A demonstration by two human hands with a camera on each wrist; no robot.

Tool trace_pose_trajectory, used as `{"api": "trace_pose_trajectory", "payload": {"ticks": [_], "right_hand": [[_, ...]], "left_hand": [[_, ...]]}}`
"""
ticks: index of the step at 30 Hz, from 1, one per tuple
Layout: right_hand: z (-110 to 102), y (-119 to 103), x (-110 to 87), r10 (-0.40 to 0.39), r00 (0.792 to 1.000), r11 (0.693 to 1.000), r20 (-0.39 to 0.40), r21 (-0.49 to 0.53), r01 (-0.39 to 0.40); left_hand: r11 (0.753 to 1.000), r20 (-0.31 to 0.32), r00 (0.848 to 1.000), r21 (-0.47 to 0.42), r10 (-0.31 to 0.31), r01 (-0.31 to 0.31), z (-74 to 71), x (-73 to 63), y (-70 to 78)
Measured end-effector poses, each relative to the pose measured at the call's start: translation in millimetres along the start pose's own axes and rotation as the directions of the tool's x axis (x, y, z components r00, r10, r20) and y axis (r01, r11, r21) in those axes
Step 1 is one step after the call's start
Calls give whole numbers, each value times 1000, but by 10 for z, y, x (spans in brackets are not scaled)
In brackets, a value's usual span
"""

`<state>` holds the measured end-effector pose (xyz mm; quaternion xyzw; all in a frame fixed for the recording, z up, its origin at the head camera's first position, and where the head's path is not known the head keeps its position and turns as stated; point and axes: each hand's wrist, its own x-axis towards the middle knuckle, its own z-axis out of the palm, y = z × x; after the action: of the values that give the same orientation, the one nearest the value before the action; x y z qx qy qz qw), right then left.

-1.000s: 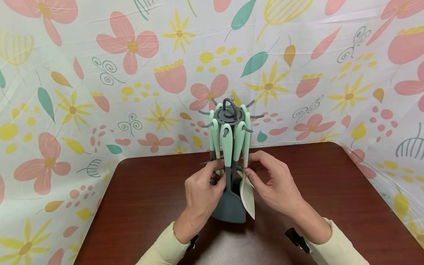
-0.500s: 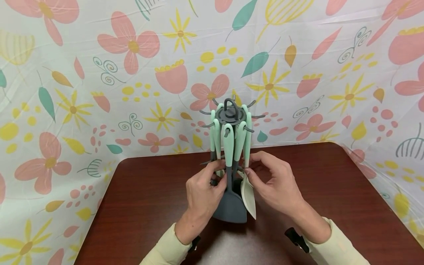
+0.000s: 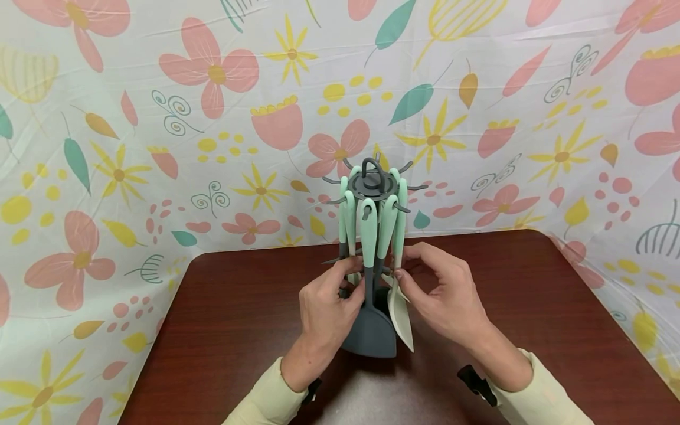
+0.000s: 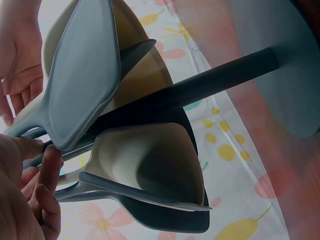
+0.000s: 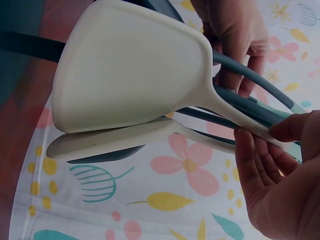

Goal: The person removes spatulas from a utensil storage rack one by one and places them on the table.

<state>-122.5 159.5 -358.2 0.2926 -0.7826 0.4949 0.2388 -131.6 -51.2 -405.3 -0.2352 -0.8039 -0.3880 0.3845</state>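
Observation:
A dark grey utensil rack (image 3: 373,184) with curved hooks stands upright on the table, hung with several mint-handled utensils. My right hand (image 3: 446,295) pinches the shaft of a cream turner (image 3: 400,319) on the rack's right side. In the right wrist view, thumb and fingers meet on that shaft below the cream turner's blade (image 5: 135,65). My left hand (image 3: 326,304) reaches into the left side, thumb and forefinger closed among the shafts; I cannot tell which one they pinch. Beside it hangs a dark grey turner (image 3: 372,333), blade down at the front.
Behind the cream turner hangs another cream utensil (image 5: 110,142). A cream scoop-shaped utensil (image 4: 145,155) hangs near the rack's pole (image 4: 220,75), which rises from a round base (image 4: 280,65). The brown table (image 3: 239,319) meets a flower-print cloth (image 3: 212,153) at its back.
The cream turner and its handle have swung very slightly to the right. Both hands keep nearly the same place and hold.

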Motion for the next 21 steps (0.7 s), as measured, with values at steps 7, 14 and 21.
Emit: {"api": "trace_pose_trajectory", "payload": {"ticks": [7, 14, 21], "right_hand": [[-19, -8, -2, -24, 1000, 999, -19, -23, 23], [-26, -25, 0, -34, 999, 999, -25, -14, 34], [-41, -53, -15, -18, 1000, 1000, -14, 4, 18]], "left_hand": [[1000, 2, 1000, 5, -1, 1, -2, 1, 5], [1000, 2, 1000, 11, 3, -3, -4, 2, 10], [1000, 6, 1000, 17, -1, 1, -11, 4, 13]]}}
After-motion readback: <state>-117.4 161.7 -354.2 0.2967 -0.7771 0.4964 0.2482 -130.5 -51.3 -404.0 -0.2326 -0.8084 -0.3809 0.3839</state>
